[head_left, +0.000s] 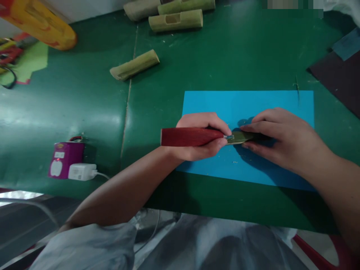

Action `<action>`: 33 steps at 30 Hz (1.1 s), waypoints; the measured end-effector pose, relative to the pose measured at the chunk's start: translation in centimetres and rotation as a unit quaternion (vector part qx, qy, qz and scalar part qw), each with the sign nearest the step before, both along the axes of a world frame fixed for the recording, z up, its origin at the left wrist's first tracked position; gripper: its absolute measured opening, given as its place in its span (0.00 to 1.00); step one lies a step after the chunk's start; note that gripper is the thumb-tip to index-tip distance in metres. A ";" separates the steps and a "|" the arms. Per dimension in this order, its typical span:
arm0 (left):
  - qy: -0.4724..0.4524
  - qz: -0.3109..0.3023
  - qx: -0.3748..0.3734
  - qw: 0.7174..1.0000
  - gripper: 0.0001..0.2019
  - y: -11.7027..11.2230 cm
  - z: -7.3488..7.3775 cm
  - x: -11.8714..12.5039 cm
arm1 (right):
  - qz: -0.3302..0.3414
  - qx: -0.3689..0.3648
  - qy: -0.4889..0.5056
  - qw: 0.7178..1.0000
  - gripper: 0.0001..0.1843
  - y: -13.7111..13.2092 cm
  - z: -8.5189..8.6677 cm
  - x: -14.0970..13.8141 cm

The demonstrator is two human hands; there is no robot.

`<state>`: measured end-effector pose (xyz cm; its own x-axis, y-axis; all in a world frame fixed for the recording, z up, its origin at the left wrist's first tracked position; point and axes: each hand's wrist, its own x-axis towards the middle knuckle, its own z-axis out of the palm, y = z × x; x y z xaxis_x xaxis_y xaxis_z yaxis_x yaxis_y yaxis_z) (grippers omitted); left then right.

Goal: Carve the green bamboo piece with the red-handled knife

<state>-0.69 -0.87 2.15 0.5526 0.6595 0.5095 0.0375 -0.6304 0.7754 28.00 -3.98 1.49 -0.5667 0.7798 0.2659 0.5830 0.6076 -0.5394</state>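
Note:
My left hand (201, 153) is closed around a carving tool (191, 137) with a thick red wooden handle. Only a bit of its metal end shows near the fingertips, so the blade's shape is hidden. That end meets a narrow green bamboo piece (238, 137), which lies over a blue sheet (281, 103). On the other side, my right hand (287, 138) pinches the bamboo piece between thumb and fingers and covers part of its right end. Small pale shavings are scattered on the sheet around both hands.
Bamboo tubes lie at the back, one with a cut-out (182, 21); another bamboo tube (135, 65) lies nearer. At left are a purple box (66, 159), a white charger (81, 171) with cable, and a yellow-red object (42, 24). Dark sheets (340, 75) lie at right on the green table (157, 105).

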 end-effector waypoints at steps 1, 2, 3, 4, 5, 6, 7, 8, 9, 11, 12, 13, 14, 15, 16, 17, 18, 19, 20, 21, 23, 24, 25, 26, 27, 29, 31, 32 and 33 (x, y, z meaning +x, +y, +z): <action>0.000 -0.001 0.002 1.000 0.03 0.0 0.0 0.1 | -0.001 0.002 0.000 1.000 0.15 0.0 0.0 0.0; 0.003 -0.002 0.005 1.000 0.03 0.0 0.0 0.1 | -0.001 0.003 0.001 1.000 0.15 0.0 0.0 -0.1; 0.010 -0.004 0.009 1.000 0.04 0.0 0.0 0.1 | -0.001 0.005 0.002 1.000 0.15 0.0 0.0 -0.2; 0.019 -0.009 0.012 1.000 0.04 -0.1 0.1 0.2 | 0.000 0.005 0.003 1.000 0.14 -0.1 0.1 -0.3; 0.024 -0.017 0.016 0.999 0.05 -0.1 0.2 0.2 | 0.000 0.005 0.002 1.000 0.13 -0.1 0.2 -0.4; 0.027 -0.025 0.018 0.999 0.06 -0.1 0.3 0.2 | -0.002 0.005 -0.001 1.000 0.12 -0.1 0.2 -0.6; 0.031 -0.034 0.015 0.999 0.06 0.0 0.3 0.2 | -0.003 0.005 -0.004 1.000 0.11 -0.2 0.3 -0.7; 0.035 -0.043 0.010 0.998 0.05 0.0 0.4 0.1 | -0.004 0.008 -0.007 1.000 0.10 -0.3 0.4 -0.9; 0.039 -0.050 0.001 0.998 0.05 0.1 0.5 0.1 | -0.004 0.011 -0.011 1.000 0.10 -0.3 0.4 -1.1; 0.054 -0.054 -0.021 0.997 0.03 0.2 0.7 0.0 | -0.005 0.017 -0.015 1.000 0.10 -0.4 0.5 -1.5; 0.061 -0.054 -0.034 0.996 0.03 0.3 0.8 0.0 | -0.005 0.021 -0.016 1.000 0.11 -0.4 0.5 -1.7; 0.065 -0.051 -0.044 0.996 0.02 0.3 0.9 -0.1 | -0.004 0.025 -0.016 1.000 0.11 -0.4 0.5 -1.9; 0.070 -0.047 -0.053 0.995 0.02 0.3 1.0 -0.1 | -0.002 0.027 -0.016 1.000 0.11 -0.3 0.4 -2.1; 0.076 -0.043 -0.062 0.994 0.02 0.3 1.1 -0.1 | 0.001 0.027 -0.017 0.999 0.12 -0.3 0.3 -2.3; 0.082 -0.039 -0.068 0.994 0.02 0.2 1.2 -0.1 | 0.003 0.025 -0.018 1.000 0.12 -0.2 0.3 -2.5; 0.088 -0.031 -0.073 0.993 0.03 0.2 1.4 -0.1 | 0.006 0.018 -0.019 1.000 0.12 0.0 0.2 -2.7; 0.093 -0.021 -0.077 0.992 0.04 0.1 1.5 -0.1 | 0.009 0.011 -0.018 1.000 0.12 0.1 0.1 -2.8; 0.097 -0.010 -0.082 0.992 0.05 0.0 1.6 0.0 | 0.010 0.004 -0.016 1.000 0.11 0.2 0.0 -2.9; 0.101 0.000 -0.086 0.991 0.05 -0.1 1.6 0.0 | 0.011 -0.002 -0.014 1.000 0.11 0.3 -0.1 -3.0; 0.106 0.008 -0.091 0.990 0.05 -0.2 1.7 0.0 | 0.011 -0.007 -0.011 1.000 0.11 0.3 -0.2 -3.0; 0.112 0.017 -0.098 0.989 0.04 -0.3 1.7 0.0 | 0.009 -0.012 -0.004 1.000 0.12 0.4 -0.3 -3.1; 0.111 0.017 -0.099 0.989 0.04 -0.3 1.6 0.0 | 0.007 -0.014 -0.002 1.000 0.12 0.4 -0.3 -3.1; 0.106 0.015 -0.096 0.990 0.04 -0.2 1.5 0.0 | 0.006 -0.015 0.000 1.000 0.12 0.4 -0.2 -3.0; 0.096 0.012 -0.091 0.991 0.04 -0.2 1.4 0.0 | 0.006 -0.015 0.002 1.000 0.12 0.4 -0.2 -3.0; 0.084 0.006 -0.083 0.993 0.04 -0.1 1.2 0.0 | 0.006 -0.015 0.003 1.000 0.12 0.4 -0.2 -3.0; 0.060 -0.011 -0.068 0.996 0.04 0.1 0.9 0.0 | 0.007 -0.016 0.000 1.000 0.12 0.4 -0.1 -3.0; 0.048 -0.022 -0.062 0.997 0.04 0.3 0.7 0.0 | 0.008 -0.018 -0.002 1.000 0.11 0.5 -0.1 -3.1; 0.049 -0.025 -0.061 0.997 0.04 0.3 0.6 0.0 | 0.008 -0.017 -0.001 1.000 0.11 0.5 -0.1 -3.1; 0.051 -0.025 -0.059 0.997 0.04 0.4 0.5 0.0 | 0.009 -0.017 -0.001 1.000 0.11 0.5 -0.1 -3.1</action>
<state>-0.70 -0.49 2.69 0.6309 0.6821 0.3698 0.0910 -0.5384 0.8377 24.90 -3.46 1.41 -0.5813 0.7776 0.2394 0.5727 0.6001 -0.5585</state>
